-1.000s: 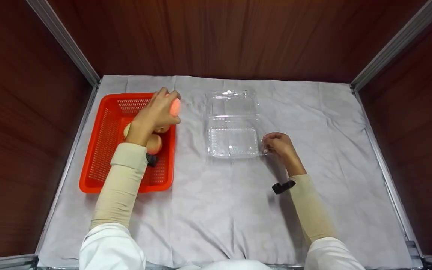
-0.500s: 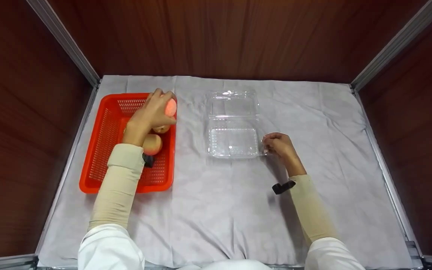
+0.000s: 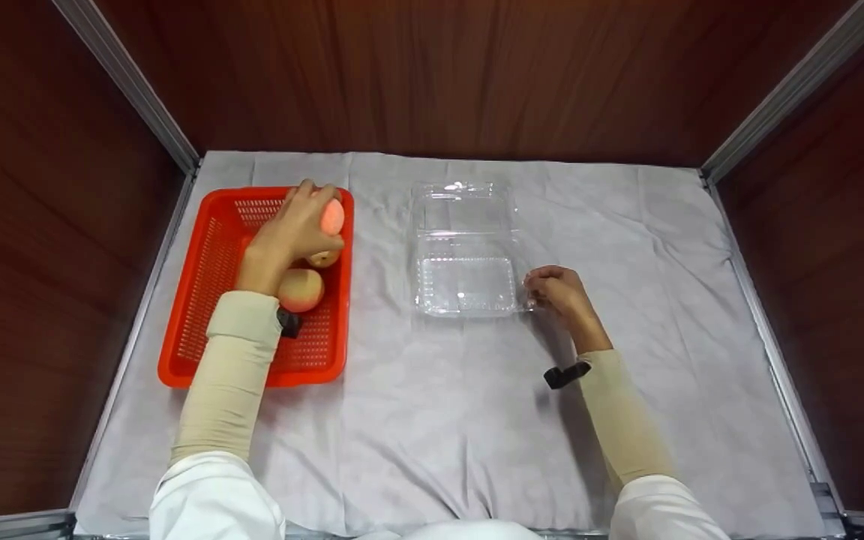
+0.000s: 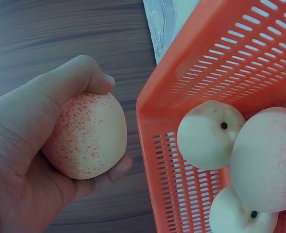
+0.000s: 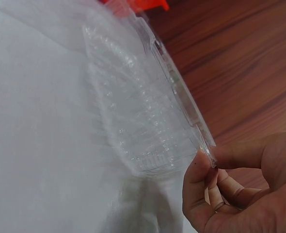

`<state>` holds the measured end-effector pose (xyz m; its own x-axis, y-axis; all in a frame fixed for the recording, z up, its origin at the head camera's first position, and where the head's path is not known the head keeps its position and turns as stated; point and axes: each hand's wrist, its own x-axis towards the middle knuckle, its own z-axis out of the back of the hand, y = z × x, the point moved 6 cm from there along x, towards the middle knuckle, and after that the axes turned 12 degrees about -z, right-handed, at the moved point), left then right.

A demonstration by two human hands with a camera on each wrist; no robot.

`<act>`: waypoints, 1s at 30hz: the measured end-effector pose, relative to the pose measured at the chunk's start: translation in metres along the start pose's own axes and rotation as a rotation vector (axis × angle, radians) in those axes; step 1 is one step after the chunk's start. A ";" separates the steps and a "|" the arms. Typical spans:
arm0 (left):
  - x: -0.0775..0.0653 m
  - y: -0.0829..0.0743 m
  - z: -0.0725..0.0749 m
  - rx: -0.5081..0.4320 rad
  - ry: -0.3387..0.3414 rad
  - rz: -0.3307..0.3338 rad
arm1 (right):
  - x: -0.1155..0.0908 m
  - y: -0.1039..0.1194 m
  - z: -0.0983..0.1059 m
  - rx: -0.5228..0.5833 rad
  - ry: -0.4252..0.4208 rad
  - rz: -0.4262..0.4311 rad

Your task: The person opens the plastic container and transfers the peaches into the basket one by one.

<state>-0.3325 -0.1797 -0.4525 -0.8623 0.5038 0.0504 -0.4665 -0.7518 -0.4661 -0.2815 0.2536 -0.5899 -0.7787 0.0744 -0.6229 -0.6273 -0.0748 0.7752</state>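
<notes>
My left hand [image 3: 298,225] grips a pinkish peach [image 4: 92,138] above the back right part of the red basket [image 3: 183,330]. In the left wrist view the thumb lies over the top of the peach and fingertips show beneath it. Several more pale peaches [image 4: 212,138] rest in the basket, some partly hidden by the left arm in the head view. At the middle of the cloth lies a clear plastic clamshell box [image 3: 466,289] with its lid folded back. My right hand [image 3: 558,291] pinches the box's right edge between thumb and fingers.
A wrinkled light grey cloth [image 3: 432,420] covers the table. Dark wood-grained panels [image 3: 447,82] with metal corner posts enclose the back and sides. The basket has slotted walls and stands to the left of the box.
My left hand has moved slightly left and lower with the peach, further over the basket. The right hand and the box have stayed in place.
</notes>
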 end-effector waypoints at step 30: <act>-0.021 0.023 0.002 -0.068 0.053 0.131 | 0.000 -0.001 -0.003 0.032 0.023 -0.003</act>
<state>-0.3250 -0.2085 -0.4628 -0.9027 0.4260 -0.0607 -0.3343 -0.7831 -0.5245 -0.2811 0.2506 -0.5908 -0.7774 0.0517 -0.6268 -0.6288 -0.0429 0.7764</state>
